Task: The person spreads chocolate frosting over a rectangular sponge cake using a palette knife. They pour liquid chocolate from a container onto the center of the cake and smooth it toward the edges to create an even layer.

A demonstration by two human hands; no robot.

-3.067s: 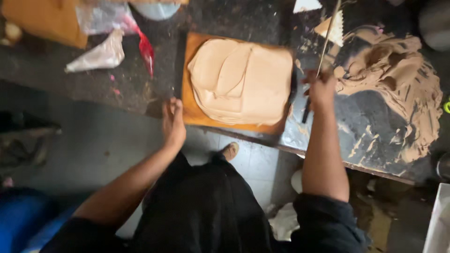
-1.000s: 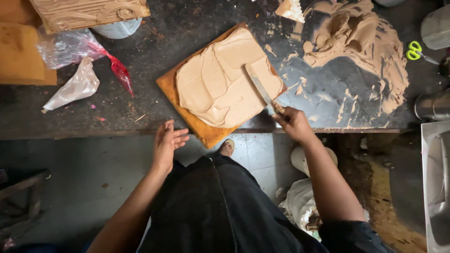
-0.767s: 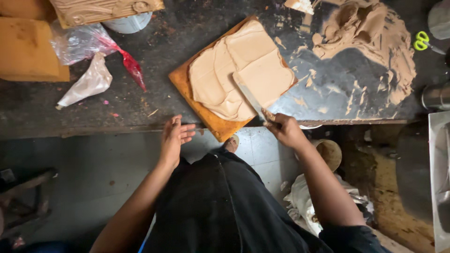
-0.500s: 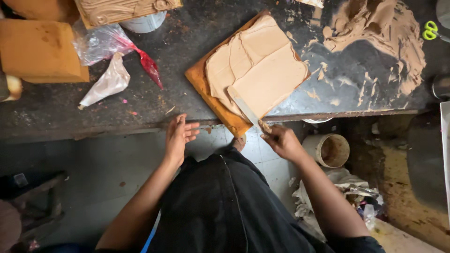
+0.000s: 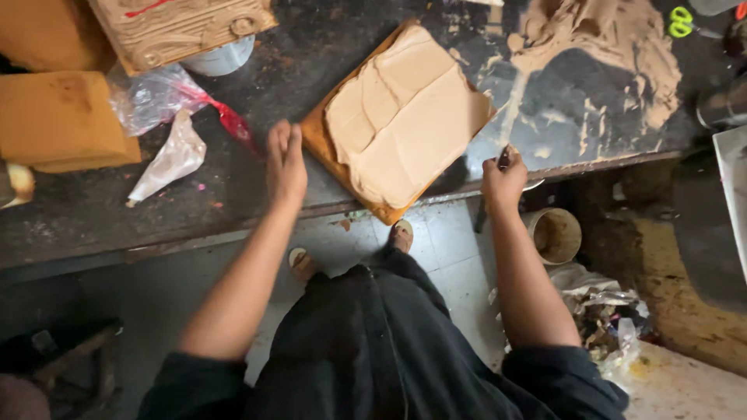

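Observation:
An orange square board (image 5: 320, 142) lies tilted on the dark workbench (image 5: 194, 210), one corner jutting past the front edge. A smooth tan paste layer (image 5: 408, 117) covers its top. My left hand (image 5: 285, 165) hovers just left of the board, fingers together and holding nothing. At the bench's front edge, right of the board, my right hand (image 5: 503, 180) is closed on the handle of a spreading knife (image 5: 505, 158); its blade points down below the edge and is mostly hidden.
Tan paste smears (image 5: 599, 54) cover the bench at the right. Crumpled plastic bags (image 5: 167, 117), an orange block (image 5: 58, 120), a paste-coated carved panel (image 5: 183, 27) and green scissors (image 5: 685, 19) lie around. A dirty bucket (image 5: 554, 233) and rags stand on the floor.
My right hand has drawn the knife off the paste layer, to the bench edge at the board's right. My left hand rose from the bench edge to beside the board.

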